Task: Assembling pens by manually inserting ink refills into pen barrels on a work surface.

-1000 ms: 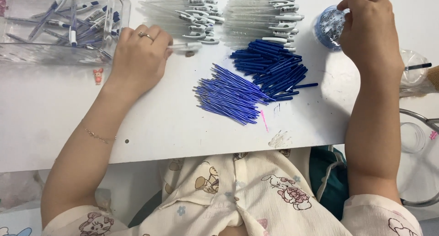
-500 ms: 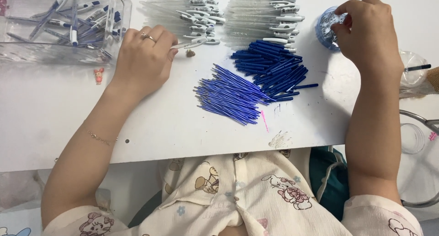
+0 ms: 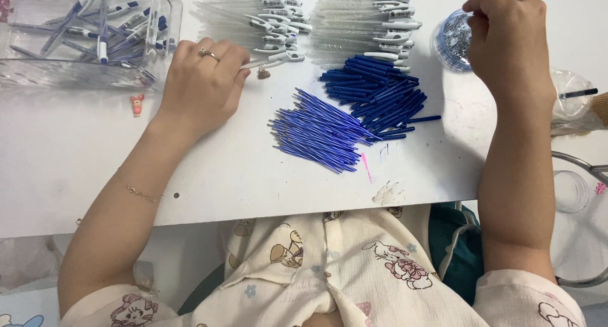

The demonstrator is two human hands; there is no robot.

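My left hand (image 3: 202,80) rests curled on the white table (image 3: 240,188) and grips a clear pen barrel (image 3: 273,59) that pokes out to the right. My right hand (image 3: 510,42) hovers at the far right, its fingertips pinched at the rim of a small round dish of tiny metal springs (image 3: 451,41); anything between the fingertips is too small to see. Between the hands lie a fan of thin blue refills (image 3: 320,132) and a heap of dark blue pen parts (image 3: 377,89). Two rows of clear barrels (image 3: 364,13) lie behind them.
A clear plastic box (image 3: 38,74) with several assembled pens stands at the far left. A tiny pink figure (image 3: 136,104) lies beside it. At the right edge are a lidded plastic cup with a straw (image 3: 570,89) and a glass (image 3: 570,191).
My right hand has shifted slightly, its fingertips now pinched at the top edge of the spring dish. My left hand has barely moved.
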